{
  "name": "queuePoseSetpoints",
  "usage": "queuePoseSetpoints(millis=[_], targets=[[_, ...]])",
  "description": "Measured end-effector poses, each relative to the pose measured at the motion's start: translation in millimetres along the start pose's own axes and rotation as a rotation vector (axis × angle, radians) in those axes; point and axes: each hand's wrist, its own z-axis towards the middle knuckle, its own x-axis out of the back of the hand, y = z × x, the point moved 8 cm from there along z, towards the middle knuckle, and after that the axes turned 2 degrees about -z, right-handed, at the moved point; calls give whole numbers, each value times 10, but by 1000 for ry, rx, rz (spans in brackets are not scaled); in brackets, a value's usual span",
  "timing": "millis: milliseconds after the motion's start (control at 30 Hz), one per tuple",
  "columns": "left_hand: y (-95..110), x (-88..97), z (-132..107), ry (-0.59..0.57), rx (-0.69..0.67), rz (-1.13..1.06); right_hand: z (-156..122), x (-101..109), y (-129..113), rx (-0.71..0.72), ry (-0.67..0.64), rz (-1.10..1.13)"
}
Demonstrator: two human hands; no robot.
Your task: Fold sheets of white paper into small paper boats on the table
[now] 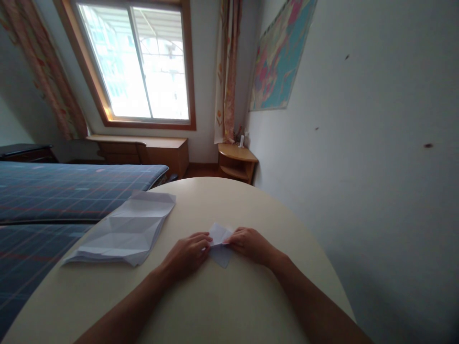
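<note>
A small folded piece of white paper (220, 257) lies on the round cream table (236, 196), between my two hands. My left hand (190, 253) grips its left edge, fingertips closed at the crease. On the opposite edge, my right hand (251, 243) pinches the paper between thumb and fingers. One part of the paper stands up behind the fingers and a pointed flap lies toward me. The undersides of both hands are hidden.
Several creased white sheets (125, 227) are stacked at the table's left. A plaid mattress (71, 191) adjoins that side, and a white wall (376, 191) rises on the right. Beyond stand a wooden desk (165, 148) and a corner shelf (236, 153).
</note>
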Motion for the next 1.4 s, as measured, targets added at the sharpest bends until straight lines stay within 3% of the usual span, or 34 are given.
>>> queuePoseSetpoints(millis=[233,500,700,1100,1267,1400], targets=[[-162,-3,14,-33,193,163,11,12,143,-148,71,59],[-280,4,6,-39,386,77,54,-37,171,-253,119,182],[-183,26,12,36,244,94,64,-44,201,-308,210,181],[-158,-84,9,-74,156,207,57,-51,228,-330,260,119],[-148,-92,18,-71,144,174,89,-17,59,-245,245,-72],[-139,-72,22,-41,129,121,104,-184,-165,-186,129,-155]])
